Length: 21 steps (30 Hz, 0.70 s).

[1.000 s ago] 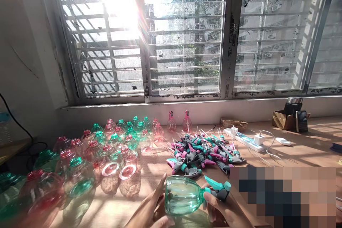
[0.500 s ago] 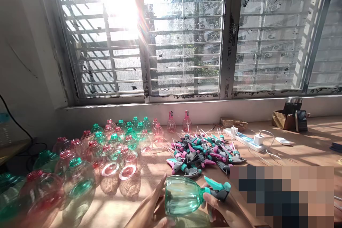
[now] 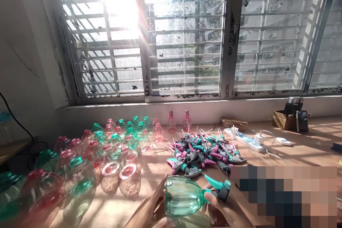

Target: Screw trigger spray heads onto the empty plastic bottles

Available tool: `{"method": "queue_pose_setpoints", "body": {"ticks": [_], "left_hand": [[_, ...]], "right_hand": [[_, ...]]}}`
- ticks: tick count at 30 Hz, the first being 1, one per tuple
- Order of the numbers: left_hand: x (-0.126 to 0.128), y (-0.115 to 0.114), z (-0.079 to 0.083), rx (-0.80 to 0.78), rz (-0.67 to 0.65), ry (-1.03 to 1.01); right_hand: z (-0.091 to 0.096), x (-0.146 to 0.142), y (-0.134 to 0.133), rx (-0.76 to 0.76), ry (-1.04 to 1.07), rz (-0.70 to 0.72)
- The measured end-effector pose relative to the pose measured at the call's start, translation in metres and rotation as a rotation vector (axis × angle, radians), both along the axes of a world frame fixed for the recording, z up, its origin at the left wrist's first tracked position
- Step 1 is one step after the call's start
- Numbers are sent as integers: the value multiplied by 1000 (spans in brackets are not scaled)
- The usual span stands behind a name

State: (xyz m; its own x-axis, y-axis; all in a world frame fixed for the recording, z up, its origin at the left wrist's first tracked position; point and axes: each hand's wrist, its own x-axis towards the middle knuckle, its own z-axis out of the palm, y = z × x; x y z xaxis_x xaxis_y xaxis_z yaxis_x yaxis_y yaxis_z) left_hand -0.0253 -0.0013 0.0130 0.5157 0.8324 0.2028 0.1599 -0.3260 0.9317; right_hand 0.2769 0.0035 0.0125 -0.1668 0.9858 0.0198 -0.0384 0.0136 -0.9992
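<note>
A clear green spray bottle (image 3: pixel 183 196) lies sideways in front of me, its base to the left. My left hand (image 3: pixel 151 209) is closed around the base end, thumb side up. At the neck, my right hand (image 3: pixel 219 207) pinches the teal collar of the trigger sprayer (image 3: pixel 219 187), which has a teal lever and a dark grey body. The sprayer sits on the bottle's mouth. Just beyond the bottle lies a heap of pink, teal and grey trigger sprayers (image 3: pixel 199 151) with white tubes.
Open pink and green bottles (image 3: pixel 107 155) stand in rows on the left of the wooden table (image 3: pixel 149 171). Two pink bottles with sprayers (image 3: pixel 187 121) stand by the wall. At right are a power strip (image 3: pixel 247 139), a cardboard box (image 3: pixel 282 120) and a phone (image 3: pixel 302 121); a blurred patch covers the lower right.
The fingers of my right hand have shifted slightly around the sprayer's collar. My left hand and the bottle stay almost in place.
</note>
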Motion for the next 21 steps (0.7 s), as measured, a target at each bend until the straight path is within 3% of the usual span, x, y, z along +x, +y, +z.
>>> {"method": "queue_pose_setpoints", "body": {"ticks": [5,10,13,21], "left_hand": [[-6,2,-2,-41,-27,-33],[-4,6,-4,-24,-92,-29],[-1,6,-5,-42,-58,-86],[-8,3,-7,-48,-23,-20]], "right_hand": [[-5,0,3,-26,1,2],[4,0,3,-24,16,-36],[7,-1,1,-29,1,-28],[-9,1,3,-41,-3,15]]}}
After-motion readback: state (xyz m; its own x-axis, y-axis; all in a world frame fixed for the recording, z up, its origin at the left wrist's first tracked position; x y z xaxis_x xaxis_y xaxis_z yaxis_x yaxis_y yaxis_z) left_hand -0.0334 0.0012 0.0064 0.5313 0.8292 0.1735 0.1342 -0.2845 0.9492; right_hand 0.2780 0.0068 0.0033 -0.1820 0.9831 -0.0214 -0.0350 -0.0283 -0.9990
